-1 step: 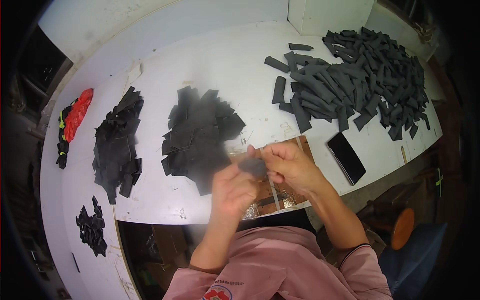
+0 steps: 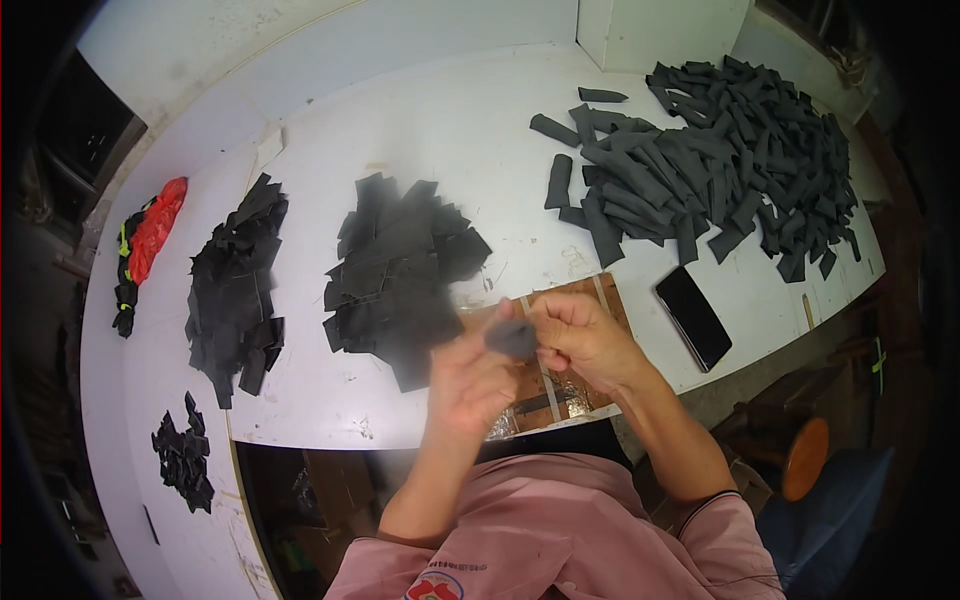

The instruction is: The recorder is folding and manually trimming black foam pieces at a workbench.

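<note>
Both hands meet at the near edge of the white tabletop (image 2: 480, 120), raised over a brown cardboard sheet (image 2: 600, 398) crossed by strips of tape. Between them is a small dark grey fabric-like piece (image 2: 510, 339), slightly blurred. The left hand (image 2: 472, 390) grasps it from the left, its fingers bent around and under it; the right hand (image 2: 590, 345) seems to pinch its right edge between thumb and forefinger, the other fingers curled in. Whether the piece is open like a tube or folded over is too blurred to tell.

Just left of the hands lies a pile of flat dark pieces (image 2: 395, 270), with a narrower dark pile (image 2: 235, 290) farther left and a small heap of dark scraps (image 2: 183, 455) at the near left. At the far right spreads a large heap of dark grey tubes (image 2: 690, 160); a black phone (image 2: 692, 318) lies on the near side of it. A red plastic bag (image 2: 157, 230) sits at the far left edge.

The step in hand looks like working a single piece with the fingertips of both hands. The next move, I judge, calls for a steady left hold and a light, precise right pinch, so that the soft edge does not slip.
</note>
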Demonstrator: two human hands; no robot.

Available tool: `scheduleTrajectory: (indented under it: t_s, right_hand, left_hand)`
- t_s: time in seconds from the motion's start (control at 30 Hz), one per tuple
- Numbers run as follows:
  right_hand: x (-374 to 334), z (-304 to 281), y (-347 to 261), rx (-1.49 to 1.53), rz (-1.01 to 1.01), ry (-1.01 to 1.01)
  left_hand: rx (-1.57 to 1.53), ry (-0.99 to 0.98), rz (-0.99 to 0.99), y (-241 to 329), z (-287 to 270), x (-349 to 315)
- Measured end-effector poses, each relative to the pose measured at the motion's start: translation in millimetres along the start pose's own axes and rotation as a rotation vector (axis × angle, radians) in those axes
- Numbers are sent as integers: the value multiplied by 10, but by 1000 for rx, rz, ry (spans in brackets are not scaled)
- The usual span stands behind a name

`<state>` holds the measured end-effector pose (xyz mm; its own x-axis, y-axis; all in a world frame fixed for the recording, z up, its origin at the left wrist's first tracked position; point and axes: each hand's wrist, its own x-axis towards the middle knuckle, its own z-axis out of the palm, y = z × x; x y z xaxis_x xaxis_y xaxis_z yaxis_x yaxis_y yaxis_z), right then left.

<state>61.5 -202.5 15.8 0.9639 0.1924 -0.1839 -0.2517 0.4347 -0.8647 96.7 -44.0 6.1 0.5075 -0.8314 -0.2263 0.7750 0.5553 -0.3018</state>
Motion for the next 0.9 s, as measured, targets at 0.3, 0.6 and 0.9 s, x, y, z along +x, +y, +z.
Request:
scheduleTrajectory:
  t_s: [0.3, 0.6, 0.9]
  right_hand:
    - [-37, 6, -66, -59, -216, -119]
    - [-39, -163, 256, -208, -107, 56]
    - [-263, 215, -356, -1333, -717, 141]
  left_hand:
    - [1354, -22, 650, -454, 332, -200]
    - [1799, 66, 892, -250, 127, -106]
    - [1199, -81, 908, -374, 220, -151]
